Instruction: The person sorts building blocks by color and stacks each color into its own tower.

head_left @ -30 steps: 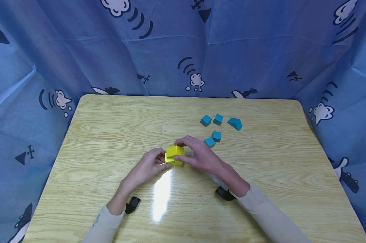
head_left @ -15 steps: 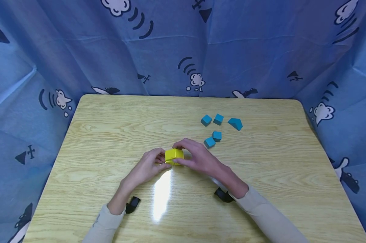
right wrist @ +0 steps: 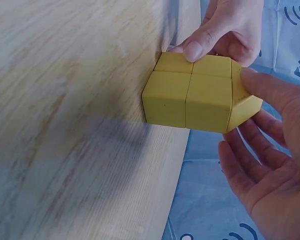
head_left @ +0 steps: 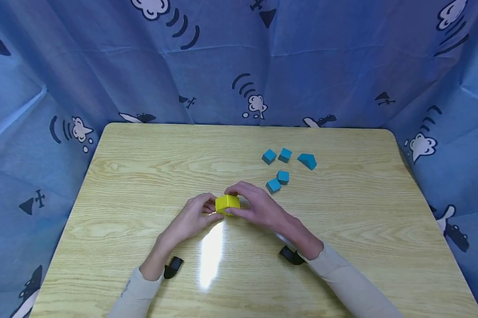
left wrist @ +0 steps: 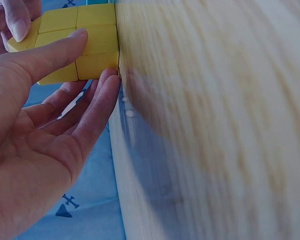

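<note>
Yellow stack [head_left: 227, 202] in two hands [head_left: 192, 217] [head_left: 262, 206], five blue blocks [head_left: 283, 177]

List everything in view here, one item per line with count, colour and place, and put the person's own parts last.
Yellow cubes: four visible, yellow, stacked two wide and two high between the hands
Yellow wedge: one, yellow, on top of that stack
Blue cubes: four, blue, beyond the right hand
Blue wedge: one, blue, right of those cubes
Table: one, light wood pattern, under the blocks
Curtain: blue with dark and white prints, behind and beside the table
Black wrist pieces: two, black, one by each wrist
Sleeves: two, off-white, on the forearms
Left hand: one, bare, gripping the yellow cubes
Right hand: one, bare, gripping the yellow wedge
</note>
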A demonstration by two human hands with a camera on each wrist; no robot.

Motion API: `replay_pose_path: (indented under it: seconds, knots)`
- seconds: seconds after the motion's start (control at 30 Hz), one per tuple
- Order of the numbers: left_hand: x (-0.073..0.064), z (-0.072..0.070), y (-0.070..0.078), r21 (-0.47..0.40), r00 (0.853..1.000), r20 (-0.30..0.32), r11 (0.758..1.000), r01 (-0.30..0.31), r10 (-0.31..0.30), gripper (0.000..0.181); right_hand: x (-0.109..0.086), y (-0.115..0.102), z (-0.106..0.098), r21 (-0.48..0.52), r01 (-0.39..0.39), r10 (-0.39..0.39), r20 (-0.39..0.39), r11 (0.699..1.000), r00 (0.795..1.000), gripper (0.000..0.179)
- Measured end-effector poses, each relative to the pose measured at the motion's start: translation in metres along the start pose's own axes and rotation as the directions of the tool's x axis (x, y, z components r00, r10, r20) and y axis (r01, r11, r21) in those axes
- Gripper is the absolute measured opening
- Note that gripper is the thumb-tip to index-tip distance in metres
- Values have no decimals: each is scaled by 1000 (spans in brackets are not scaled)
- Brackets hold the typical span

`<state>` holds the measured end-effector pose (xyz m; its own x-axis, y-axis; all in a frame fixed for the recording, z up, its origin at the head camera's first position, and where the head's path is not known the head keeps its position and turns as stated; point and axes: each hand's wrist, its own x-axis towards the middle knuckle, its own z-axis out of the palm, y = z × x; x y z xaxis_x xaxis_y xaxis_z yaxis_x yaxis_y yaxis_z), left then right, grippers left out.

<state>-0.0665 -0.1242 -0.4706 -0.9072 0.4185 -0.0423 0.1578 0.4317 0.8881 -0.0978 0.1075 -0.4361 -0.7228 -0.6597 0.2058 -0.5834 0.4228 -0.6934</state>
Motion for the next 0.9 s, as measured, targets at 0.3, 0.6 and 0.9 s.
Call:
replay_pose_path:
  seconds: [0.3,0.6,0.9]
  knots:
    - [0,1,-1,1,1000,5,1000,10,-10,36,-4,4,-7,14,-77,77,-16,997,997,42]
    - [-2,3,1,33,999,-23,998,45,-44,47,-19,28,-30,-60,-223,215,-118,973,970,33]
    - [-16,-3,15,111,995,-69,990,84,-77,55,-32,49,-39,-227,-251,214,-176,941,961,34]
